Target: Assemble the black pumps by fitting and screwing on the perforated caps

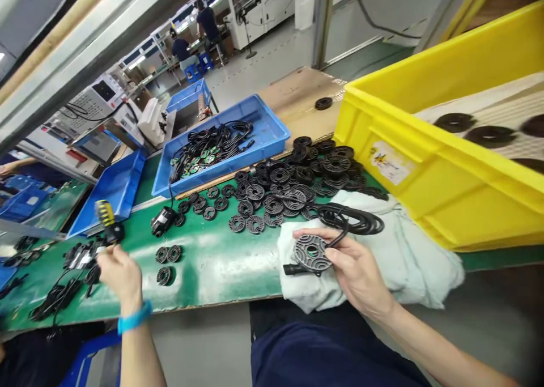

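Note:
My right hand [355,268] is closed on a small black pump with a round slotted grille cover [312,252], held over a white cloth [403,256]; its black cable [352,218] coils on the cloth. My left hand [121,273], with a blue wristband, reaches left toward a screwdriver with a yellow-and-black handle [105,217] and black wired parts [76,262]; its fingers are blurred. A heap of black round grille covers [293,177] lies on the green mat [212,262], with three loose covers [166,259] near my left hand.
A big yellow crate [446,171] stands at the right with black discs on cardboard. A blue tray [263,132] holds cables and green boards; another blue tray [114,186] lies left. A black pump [161,220] sits on the mat. People work in the background.

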`<state>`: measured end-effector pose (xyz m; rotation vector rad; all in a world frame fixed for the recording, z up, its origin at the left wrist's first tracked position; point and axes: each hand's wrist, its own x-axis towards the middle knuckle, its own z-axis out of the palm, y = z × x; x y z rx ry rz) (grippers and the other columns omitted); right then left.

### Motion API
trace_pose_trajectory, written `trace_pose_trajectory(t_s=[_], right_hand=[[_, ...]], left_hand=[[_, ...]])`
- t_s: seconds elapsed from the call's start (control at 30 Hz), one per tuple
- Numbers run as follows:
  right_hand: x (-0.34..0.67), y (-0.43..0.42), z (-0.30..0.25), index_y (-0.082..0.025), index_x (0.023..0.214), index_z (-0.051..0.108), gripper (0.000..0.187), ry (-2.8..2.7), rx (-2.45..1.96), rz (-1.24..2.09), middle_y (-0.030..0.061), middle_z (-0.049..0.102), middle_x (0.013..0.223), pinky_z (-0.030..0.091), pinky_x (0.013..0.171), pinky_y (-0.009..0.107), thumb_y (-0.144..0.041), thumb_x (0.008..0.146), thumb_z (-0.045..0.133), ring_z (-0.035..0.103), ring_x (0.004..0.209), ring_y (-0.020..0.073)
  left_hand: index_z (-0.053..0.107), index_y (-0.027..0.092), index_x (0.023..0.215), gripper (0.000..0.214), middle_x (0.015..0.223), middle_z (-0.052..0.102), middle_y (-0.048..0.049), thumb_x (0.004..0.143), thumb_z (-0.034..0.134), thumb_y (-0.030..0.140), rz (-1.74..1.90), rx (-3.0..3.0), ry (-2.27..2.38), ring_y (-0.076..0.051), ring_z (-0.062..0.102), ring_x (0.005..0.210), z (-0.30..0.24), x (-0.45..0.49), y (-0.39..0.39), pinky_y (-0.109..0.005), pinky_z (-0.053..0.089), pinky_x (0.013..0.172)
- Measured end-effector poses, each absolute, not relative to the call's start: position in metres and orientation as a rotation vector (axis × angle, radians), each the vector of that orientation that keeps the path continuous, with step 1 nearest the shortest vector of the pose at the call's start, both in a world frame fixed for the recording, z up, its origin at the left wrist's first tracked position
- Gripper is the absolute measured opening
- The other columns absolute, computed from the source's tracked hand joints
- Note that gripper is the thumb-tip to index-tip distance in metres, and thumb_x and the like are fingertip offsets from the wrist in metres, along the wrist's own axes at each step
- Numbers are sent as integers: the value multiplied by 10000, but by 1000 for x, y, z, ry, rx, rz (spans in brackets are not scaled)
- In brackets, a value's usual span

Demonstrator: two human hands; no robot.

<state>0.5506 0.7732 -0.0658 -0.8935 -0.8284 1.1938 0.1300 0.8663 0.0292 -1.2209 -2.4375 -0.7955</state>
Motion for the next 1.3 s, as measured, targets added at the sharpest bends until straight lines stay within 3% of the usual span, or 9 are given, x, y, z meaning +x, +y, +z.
trace_pose_trajectory(t_s=[0.03,0.13,0.27,0.37,0.53,0.73,0.93,1.07,1.3], right_hand=[[551,773,-65,-203,1132,769,348,-837,-882,1194,97,770,1135,596,775,292,-441,885,709,723,914,225],[551,774,-60,-186,1138,761,359,-876,-873,1188,99,777,1077,589,768,311,-440,895,684,717,878,224],[553,775,-56,-185,1138,755,353,-933,-903,1130,93,769,1102,572,823,335,-431,909,643,703,914,226],[554,775,-55,-174,1154,745,371,-951,-899,1138,95,768,1064,565,784,338,-429,914,623,692,867,219],[555,775,-52,-171,1144,754,358,-976,-895,1096,101,762,1096,553,816,346,-410,921,610,689,928,227],[554,775,-48,-165,1152,741,371,-938,-854,1137,89,757,1027,557,764,319,-422,907,633,686,857,199],[555,776,-48,-167,1141,739,365,-989,-861,1083,108,762,1081,567,902,374,-433,923,618,710,991,238],[555,776,-50,-177,1150,739,385,-999,-846,1065,106,762,1132,577,889,368,-474,940,614,717,994,239],[552,778,-60,-187,1202,720,433,-1020,-840,1032,127,743,1231,512,1066,450,-527,958,606,689,1164,279]], left_hand=[[548,104,1325,390,1066,727,-150,1074,347,325,-879,-1269,-2337,-261,704,995,23,149,849,-379,534,890],[698,165,1073,257,913,759,-90,986,574,373,-1135,-1901,-1790,-194,702,723,-6,215,792,-286,527,698],[710,232,1123,199,938,799,-56,963,604,183,-1204,-2459,-1466,-172,734,702,-32,280,739,-259,549,655],[742,283,1084,241,883,805,-29,936,620,139,-1209,-2393,-1426,-198,748,685,-32,294,730,-272,574,597],[725,227,1152,266,904,796,-72,943,620,102,-954,-2531,-1306,-159,745,669,-18,284,741,-231,557,612],[668,241,1195,265,1205,690,-81,975,656,389,-869,-2603,-1457,-218,685,1011,-5,273,741,-372,614,811],[709,226,1164,236,848,762,-61,966,614,140,-914,-2607,-1343,-132,693,617,-12,281,750,-224,525,574],[724,229,1122,214,895,802,-87,929,669,155,-985,-2400,-1371,-158,708,604,5,281,757,-238,542,560],[702,211,1161,232,867,797,-70,942,659,149,-1013,-2415,-1293,-134,689,571,22,304,762,-215,526,547]])
